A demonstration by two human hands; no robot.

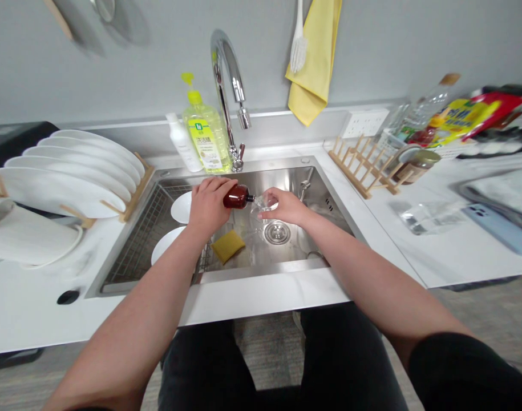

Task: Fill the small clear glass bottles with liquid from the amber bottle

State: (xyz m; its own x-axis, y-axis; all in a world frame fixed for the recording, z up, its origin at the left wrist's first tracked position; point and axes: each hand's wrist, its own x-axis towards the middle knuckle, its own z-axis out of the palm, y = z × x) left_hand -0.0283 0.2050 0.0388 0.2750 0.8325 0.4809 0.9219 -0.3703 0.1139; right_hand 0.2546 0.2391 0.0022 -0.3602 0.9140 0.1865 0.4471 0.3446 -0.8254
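Note:
My left hand is wrapped round a dark red-brown bottle, held on its side over the sink with its black-tipped neck pointing right. My right hand has its fingers closed on a clear, see-through vessel, close to the bottle's neck. Its exact shape is hard to make out, as is whether the neck touches it. Below the hands is the steel sink, with a yellow sponge inside it. White bowls sit in the wire rack at the sink's left.
Behind the sink rise the faucet, a yellow-green dish soap bottle and a white bottle. Several white plates stand in a wooden rack on the left. To the right are another wooden rack, a jar and a phone.

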